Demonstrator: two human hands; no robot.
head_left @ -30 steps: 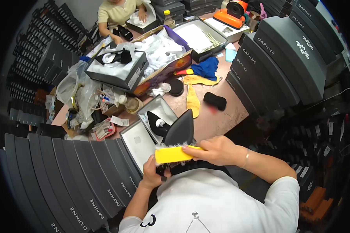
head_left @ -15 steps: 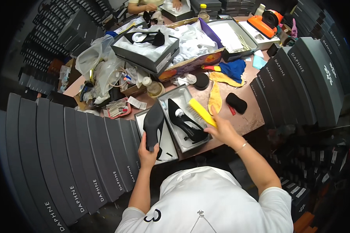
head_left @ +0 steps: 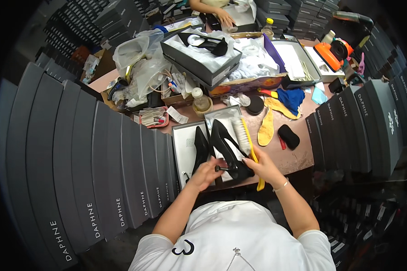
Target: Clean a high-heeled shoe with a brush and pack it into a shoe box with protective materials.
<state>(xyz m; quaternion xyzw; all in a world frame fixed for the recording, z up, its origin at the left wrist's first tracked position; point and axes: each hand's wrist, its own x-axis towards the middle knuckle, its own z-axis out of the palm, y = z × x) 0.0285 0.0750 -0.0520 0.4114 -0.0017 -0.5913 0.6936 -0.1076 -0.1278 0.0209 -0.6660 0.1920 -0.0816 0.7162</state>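
Note:
My right hand (head_left: 266,168) is closed round the yellow handle of a brush (head_left: 244,137) with pale bristles. Its thumb lies close to the back of a black high-heeled shoe (head_left: 221,140). That shoe is over the right-hand grey box part (head_left: 210,118), its heel turned toward my left hand (head_left: 205,173). The fingers of my left hand are at the heel, smeared by motion, so their grip is unclear. A second black shoe (head_left: 201,149) rests in the white-lined box part (head_left: 179,132) on the left.
Tall stacks of grey shoeboxes (head_left: 83,162) flank me on the left, with more boxes (head_left: 343,131) on the right. Yellow cloth pieces (head_left: 266,128), a black pad (head_left: 288,137) and a jar (head_left: 201,105) lie about. Across the table a person's hand (head_left: 225,18) works at another box.
The shoe that was sole-up in my left hand now rests in the left box part. My left hand has moved right to the other shoe's heel. The brush has turned and come nearer me.

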